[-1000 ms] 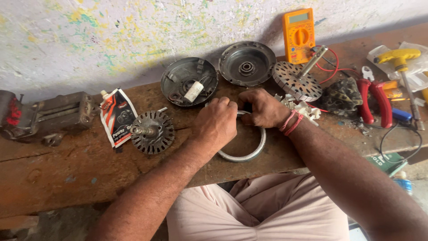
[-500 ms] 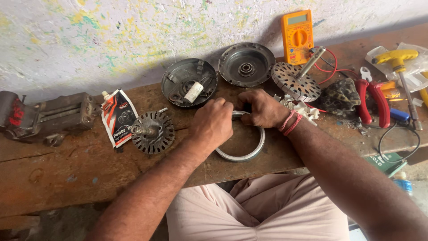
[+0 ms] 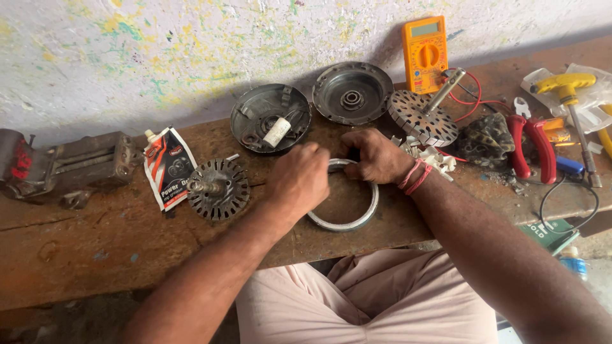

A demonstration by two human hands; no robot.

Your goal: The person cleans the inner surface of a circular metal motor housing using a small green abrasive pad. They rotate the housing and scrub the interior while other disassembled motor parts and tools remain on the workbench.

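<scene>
Sitting at a worn wooden bench (image 3: pixel 95 255), a person is working w/ both hands on a flat metal ring (image 3: pixel 357 220) lying near the bench's front edge. Left hand (image 3: pixel 298 179) is curling closed over the ring's upper left arc; right hand (image 3: pixel 376 156) is gripping the ring's top, fingers pinched tight, a red thread at the wrist. Whatever is pinched between the fingers is hidden.

Fan motor parts are lying apart around it: a slotted rotor w/ shaft (image 3: pixel 217 188) to the left, two round housing covers (image 3: pixel 271 118) (image 3: pixel 352 92) behind, a wound stator w/ shaft (image 3: pixel 424 114) to the right. Also an orange multimeter (image 3: pixel 424 44), red-handled pliers (image 3: pixel 532 143), a yellow-handled tool (image 3: pixel 567 86), a grease sachet (image 3: pixel 167 167), a vise (image 3: pixel 70 165) at far left.

Judging by this, the motor is fully disassembled; reassembly isn't started, ring work is looking mid-way.
</scene>
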